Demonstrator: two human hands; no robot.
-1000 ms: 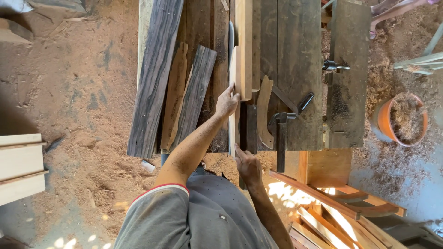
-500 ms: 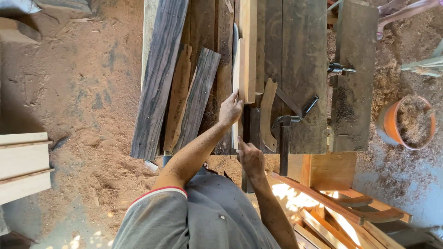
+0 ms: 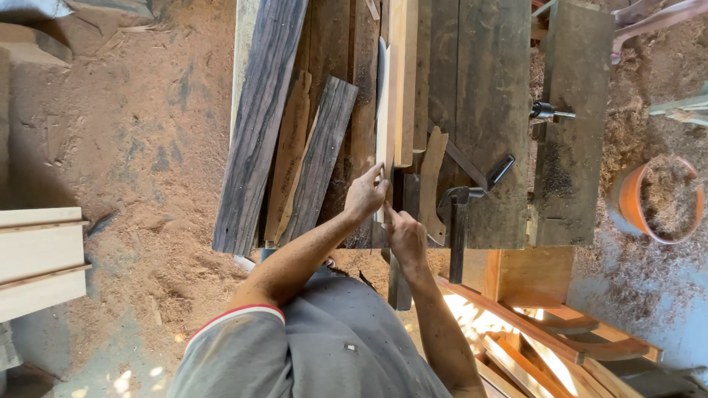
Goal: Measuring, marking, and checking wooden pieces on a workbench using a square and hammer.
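A thin pale wooden strip (image 3: 383, 118) stands on edge on the dark workbench (image 3: 487, 110), against a thicker pale batten (image 3: 404, 81). My left hand (image 3: 365, 195) pinches the strip's near end from the left side. Just behind that end, my right hand (image 3: 402, 234) points its fingertips at the strip and touches it. Both forearms reach out from my grey shirt at the bottom of the view.
Dark striped planks (image 3: 258, 125) and shorter boards (image 3: 321, 158) lie on the bench's left part. A black clamp (image 3: 461, 203) sits right of my hands. An orange bucket (image 3: 656, 199) of sawdust stands far right. Pale boards (image 3: 37, 258) lie left; sawdust covers the floor.
My left hand has slid back along the strip toward its near end. My right hand has come up from near my body to the strip's end.
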